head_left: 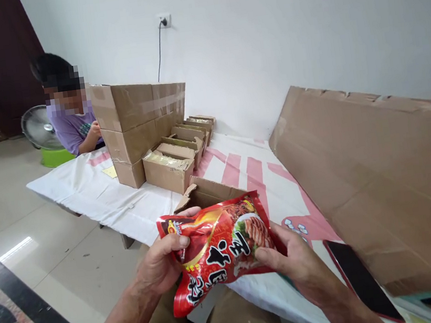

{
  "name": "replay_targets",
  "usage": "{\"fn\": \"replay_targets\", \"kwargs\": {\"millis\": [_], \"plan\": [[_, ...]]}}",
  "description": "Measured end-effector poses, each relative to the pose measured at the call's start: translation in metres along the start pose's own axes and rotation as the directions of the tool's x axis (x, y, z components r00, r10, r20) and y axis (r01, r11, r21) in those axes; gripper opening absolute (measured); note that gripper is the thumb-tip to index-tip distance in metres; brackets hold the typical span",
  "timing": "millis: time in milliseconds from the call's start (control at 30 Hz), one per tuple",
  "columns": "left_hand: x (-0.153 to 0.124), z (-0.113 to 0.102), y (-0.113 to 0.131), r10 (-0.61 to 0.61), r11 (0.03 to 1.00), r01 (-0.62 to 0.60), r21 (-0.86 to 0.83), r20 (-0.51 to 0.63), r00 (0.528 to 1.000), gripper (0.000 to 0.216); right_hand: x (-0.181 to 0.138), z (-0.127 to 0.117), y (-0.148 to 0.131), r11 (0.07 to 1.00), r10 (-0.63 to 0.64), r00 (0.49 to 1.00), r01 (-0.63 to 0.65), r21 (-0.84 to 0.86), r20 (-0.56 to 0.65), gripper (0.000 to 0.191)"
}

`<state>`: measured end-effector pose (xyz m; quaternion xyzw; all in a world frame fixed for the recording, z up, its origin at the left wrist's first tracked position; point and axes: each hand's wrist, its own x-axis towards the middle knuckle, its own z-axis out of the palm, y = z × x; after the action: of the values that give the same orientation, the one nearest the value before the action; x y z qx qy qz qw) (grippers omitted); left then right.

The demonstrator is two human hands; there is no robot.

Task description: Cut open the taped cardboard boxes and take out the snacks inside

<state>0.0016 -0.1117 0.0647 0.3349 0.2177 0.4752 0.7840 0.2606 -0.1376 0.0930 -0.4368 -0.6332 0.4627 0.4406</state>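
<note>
1. Running along the near side, the edge of the cloth-covered surface (97, 198) drops to open tiled floor (28, 218) on the left; the right is walled in by a large flattened cardboard sheet (381, 182) leaning against the wall.
2. A small open carton (207, 191) sits on the surface just behind the hands, with bare cloth beyond it up to a row of open cartons (182, 152) and a stack of taped boxes (135, 124).
3. The red snack pouch (221, 245) is held in the air above the person's lap, in front of the surface edge and tilted down to the left.
4. The left hand (160, 267) grips its left end, fingers closed around it with the thumb on the printed face.
5. The right hand (292, 260) pinches its right edge, thumb on top and fingers hidden behind.
6. A dark phone (360, 280) lies on the surface near the right wrist.
7. A second person (71, 125) sits behind the stack, partly hidden; what occupies their hands cannot be made out.
</note>
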Motion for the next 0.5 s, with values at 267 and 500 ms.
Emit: {"fn": "replay_targets", "kwargs": {"millis": [267, 500], "plan": [[0.022, 0.005, 0.023, 0.257, 0.95, -0.245, 0.193, -0.039, 0.966, 0.081, 0.02, 0.016, -0.003, 0.981, -0.182, 0.909, 0.196, -0.001, -0.376, 0.04], [0.06, 0.015, 0.068, 0.473, 0.817, -0.465, 0.341, 0.063, 0.879, 0.07, 0.05, 0.01, -0.038, 0.947, -0.32, 0.892, 0.316, -0.067, -0.32, 0.035]]}}
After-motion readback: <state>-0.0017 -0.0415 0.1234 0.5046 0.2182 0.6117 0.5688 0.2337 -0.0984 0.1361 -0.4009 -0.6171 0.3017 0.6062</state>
